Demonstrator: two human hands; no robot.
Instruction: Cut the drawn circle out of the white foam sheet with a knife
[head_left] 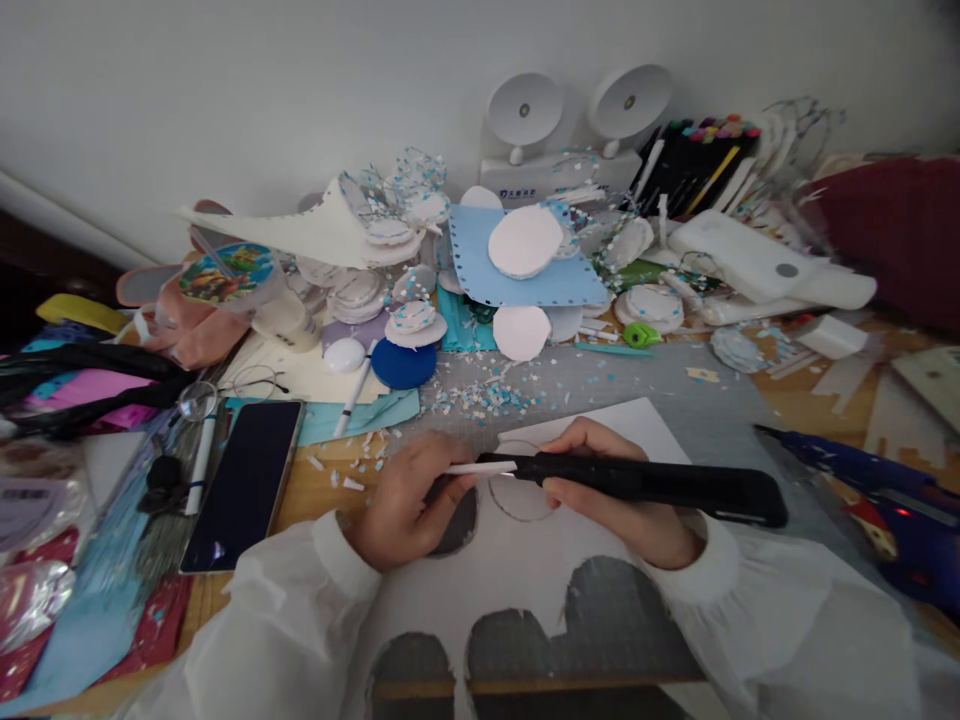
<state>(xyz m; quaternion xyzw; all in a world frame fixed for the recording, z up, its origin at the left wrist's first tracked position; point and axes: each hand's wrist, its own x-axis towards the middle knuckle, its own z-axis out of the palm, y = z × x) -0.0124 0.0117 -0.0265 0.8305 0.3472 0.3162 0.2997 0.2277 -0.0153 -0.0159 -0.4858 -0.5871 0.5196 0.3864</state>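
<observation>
In the head view, your left hand (405, 505) has its thumb and fingers pinched together on the end of a white strip (480, 468). Your right hand (641, 527) grips a black tool (697, 488), thumb on the near side and fingers on the far side. The strip bridges the gap between your two sets of fingertips and meets the tool's front end; you cannot tell here whether it is part of the tool or a separate piece.

Below your fingers lies the white sheet (517, 570), on a grey mat (720, 415). A drawn circle (525, 505) sits between your hands, partly behind the tool and right fingertips. One cutout shows under your left fingers, and more rounded ones open nearer to you.

Just beyond your left fingertips are blue and white scraps (484, 398); farther off, white discs (525, 240) rest on a blue sheet (472, 275). Left of your left hand is a phone (244, 490). Well right of your right fingers lies a glue gun (847, 470).
</observation>
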